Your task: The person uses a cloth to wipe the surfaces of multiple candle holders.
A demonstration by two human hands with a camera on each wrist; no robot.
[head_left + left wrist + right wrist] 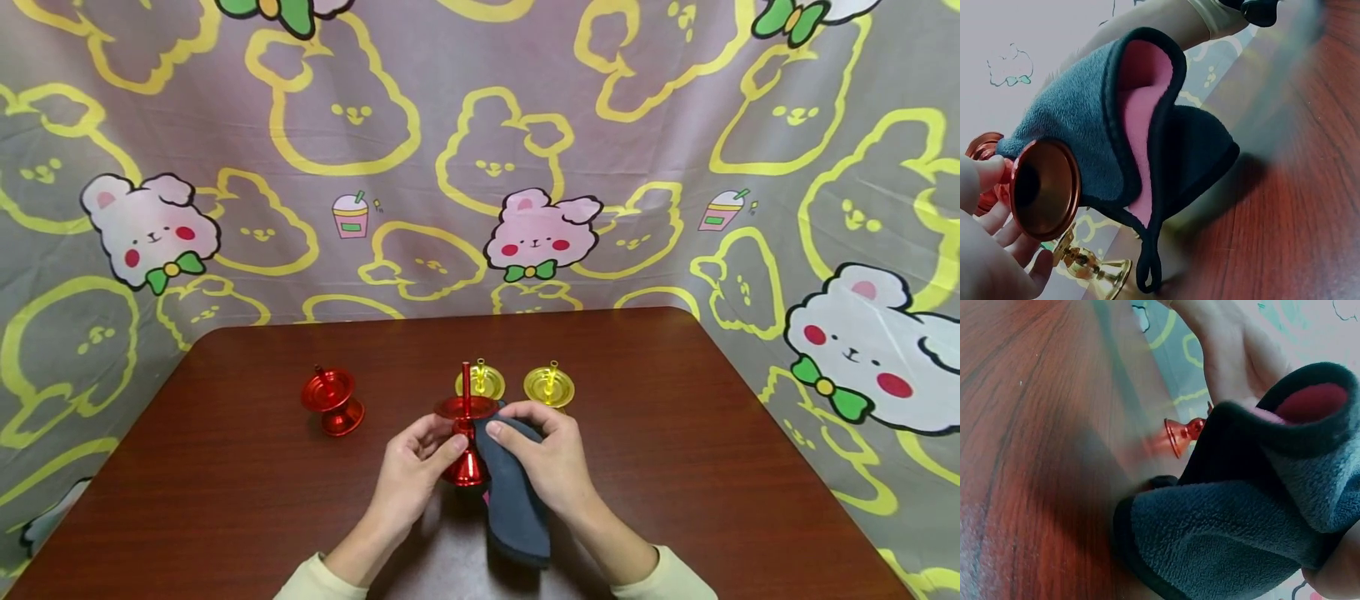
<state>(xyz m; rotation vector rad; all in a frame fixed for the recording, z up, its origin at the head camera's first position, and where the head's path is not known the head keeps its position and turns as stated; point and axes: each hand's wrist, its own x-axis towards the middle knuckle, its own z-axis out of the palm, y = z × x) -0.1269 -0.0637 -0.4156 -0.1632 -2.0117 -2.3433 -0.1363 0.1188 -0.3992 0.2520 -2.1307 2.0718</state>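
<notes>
My left hand (412, 467) grips a shiny red candle holder (467, 467) by its narrow stem, above the table in the head view. A wide dish with an upright rod tops it, and in the left wrist view its hollow round base (1047, 190) faces the camera. Close on the right, my right hand (553, 457) pinches a dark grey cloth (513, 508) between thumb and fingers, against the holder's stem. The cloth hangs down in folds. Its pink underside (1138, 125), black edging and small hanging loop (1149, 269) show in the left wrist view.
A second red candle holder (341, 412) stands on the brown table (247, 500) to the left. Two gold candle holders (491, 385) stand behind my hands, partly hidden by them. A patterned curtain (420, 192) encloses the table's back and sides.
</notes>
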